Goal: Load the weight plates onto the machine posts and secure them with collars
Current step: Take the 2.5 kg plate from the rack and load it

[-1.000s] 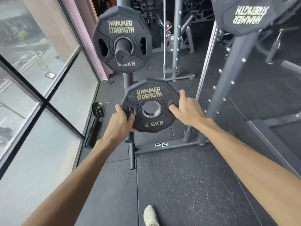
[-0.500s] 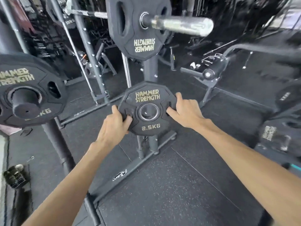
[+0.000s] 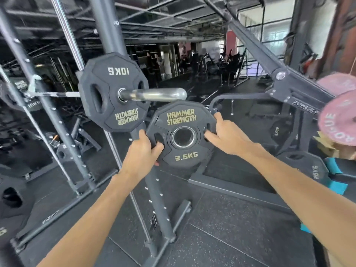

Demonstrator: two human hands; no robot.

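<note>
My left hand (image 3: 141, 151) grips the left edge of the 2.5 kg plate (image 3: 182, 120). The fingers are curled round the rim and one tip goes into the grip slot. My right hand (image 3: 225, 134) holds the opposite edge: the thumb lies at the right slot and the other fingers wrap behind the rim. Both arms are stretched forward from the lower corners of the frame.

I hold the plate upright in the middle of the frame with its face turned to me, so the gold lettering reads the right way up. Its steel-ringed hole is free; nothing passes through it. The top rim is just below the free end of the bar sleeve (image 3: 158, 94).

The sleeve is shiny metal and points to the right, at centre left of the frame. A 10 kg plate (image 3: 107, 81) already sits on it, pushed to its inner end, with the lettering upside down. I see no collar on the bare part of the sleeve. Behind this plate a grey upright post (image 3: 107, 31) runs to the top of the frame.

At the right edge two reddish plates (image 3: 339, 120) are blurred. Below them, at lower right, a black 20 kg plate (image 3: 308, 166) leans beside a blue pad (image 3: 335, 182). Black rubber floor (image 3: 221, 228) fills the bottom of the frame.
</note>
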